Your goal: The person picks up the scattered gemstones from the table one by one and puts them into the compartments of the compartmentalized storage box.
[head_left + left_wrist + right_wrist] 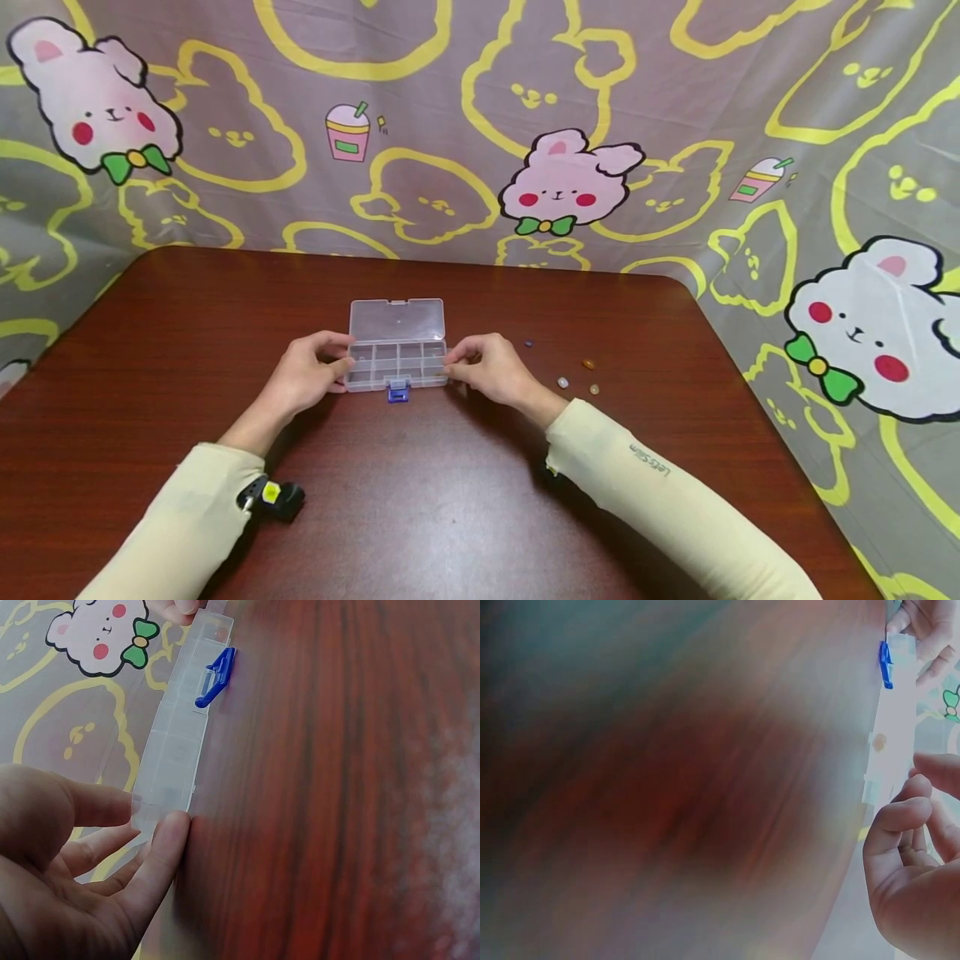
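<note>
Sleeves (675, 508) were angled toward the box (397, 367); its left end was pinched by left hand (303, 375); right hand (492, 367): grip couldn't be told; level support advised.

Blue latch (398, 392) on clear box (397, 354); red-brown table (420, 500); grey, yellow-patterned curtain (435, 108)

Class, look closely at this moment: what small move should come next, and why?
Probably the right hand should leave the clear box and reach for the small white piece: that piece lies loose on the table on that hand's side, the box's lid is open, and the left hand holds the opposite end, so it could steady the box.
</note>
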### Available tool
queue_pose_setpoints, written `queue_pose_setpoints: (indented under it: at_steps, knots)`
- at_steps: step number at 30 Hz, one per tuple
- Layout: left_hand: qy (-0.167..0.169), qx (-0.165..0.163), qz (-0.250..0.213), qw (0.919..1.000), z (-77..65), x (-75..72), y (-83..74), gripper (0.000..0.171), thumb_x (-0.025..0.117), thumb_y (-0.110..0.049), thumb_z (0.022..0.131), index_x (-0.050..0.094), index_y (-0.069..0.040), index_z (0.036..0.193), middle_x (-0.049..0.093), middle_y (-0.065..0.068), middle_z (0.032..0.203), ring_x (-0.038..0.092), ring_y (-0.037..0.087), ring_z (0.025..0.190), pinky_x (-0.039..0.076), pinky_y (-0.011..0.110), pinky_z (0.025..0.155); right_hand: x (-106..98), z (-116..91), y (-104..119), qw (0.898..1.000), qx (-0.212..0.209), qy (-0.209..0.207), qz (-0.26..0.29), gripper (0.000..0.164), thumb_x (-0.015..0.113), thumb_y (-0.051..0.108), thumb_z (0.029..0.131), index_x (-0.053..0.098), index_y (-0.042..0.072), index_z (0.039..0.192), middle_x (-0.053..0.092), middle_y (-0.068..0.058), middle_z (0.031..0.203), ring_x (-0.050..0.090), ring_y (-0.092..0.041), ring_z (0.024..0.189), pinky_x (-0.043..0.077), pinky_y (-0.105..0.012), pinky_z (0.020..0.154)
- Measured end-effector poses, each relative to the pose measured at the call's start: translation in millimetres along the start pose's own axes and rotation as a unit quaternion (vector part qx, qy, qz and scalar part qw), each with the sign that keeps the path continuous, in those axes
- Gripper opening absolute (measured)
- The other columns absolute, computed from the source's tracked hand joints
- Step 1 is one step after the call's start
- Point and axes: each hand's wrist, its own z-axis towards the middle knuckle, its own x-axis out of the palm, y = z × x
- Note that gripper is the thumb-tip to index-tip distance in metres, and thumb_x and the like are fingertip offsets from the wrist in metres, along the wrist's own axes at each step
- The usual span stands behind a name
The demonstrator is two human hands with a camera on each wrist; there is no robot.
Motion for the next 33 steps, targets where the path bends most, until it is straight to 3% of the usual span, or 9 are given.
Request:
queue_pose_setpoints:
  at_steps: [4,12,17,25,33]
  knots:
    - [0.000,-0.004,0.004,1.0000,0.5,0.7,-1.2,0.037,0.061,0.001,0.097,0.054,0.010,0.133,0.057,0.028,0.114,0.064,0.025,0.078,0.062,0.030,0.064,-4,-3,-3,1.000,0.003,0.001,0.005,0.004,0.076,0.006,0.089,0.076,0.003,0.090,0.070,-0.010,0.073,0.056,-0.009,0.053,0.050,-0.023,0.049]
    - [0.000,0.001,0.000,1.0000,1.1,0.5,0.0,0.036,0.060,0.003,0.097,0.055,0.010,0.132,0.057,0.029,0.113,0.063,0.024,0.076,0.062,0.030,0.063,-12,-9,-2,1.000,0.020,-0.007,0.009,0.004,0.077,0.007,0.088,0.076,0.004,0.089,0.070,-0.004,0.073,0.059,-0.013,0.056,0.052,-0.024,0.052]
    - [0.001,0.003,0.000,1.0000,1.1,0.9,0.8,0.036,0.060,0.003,0.097,0.055,0.011,0.131,0.057,0.029,0.114,0.063,0.023,0.076,0.062,0.030,0.063,-19,-17,-2,0.999,0.041,-0.013,0.005,0.004,0.078,0.009,0.088,0.076,0.006,0.089,0.070,-0.008,0.074,0.058,-0.016,0.055,0.048,-0.024,0.047]
    - [-0.001,0.009,0.003,1.0000,2.1,1.4,1.4,0.036,0.061,0.004,0.096,0.055,0.011,0.131,0.057,0.029,0.114,0.064,0.024,0.077,0.062,0.030,0.063,-34,-37,-5,0.997,0.075,-0.002,0.011,0.004,0.077,0.011,0.088,0.075,0.011,0.091,0.065,-0.017,0.070,0.057,-0.039,0.058,0.041,-0.025,0.038]
    - [-0.001,0.007,0.001,1.0000,1.2,2.6,1.7,0.037,0.060,0.003,0.097,0.055,0.011,0.132,0.057,0.029,0.113,0.064,0.025,0.079,0.062,0.030,0.063,-49,-62,-15,0.996,0.086,0.000,0.013,0.005,0.077,0.012,0.088,0.074,0.012,0.092,0.063,-0.016,0.071,0.052,-0.023,0.050,0.040,-0.025,0.038]
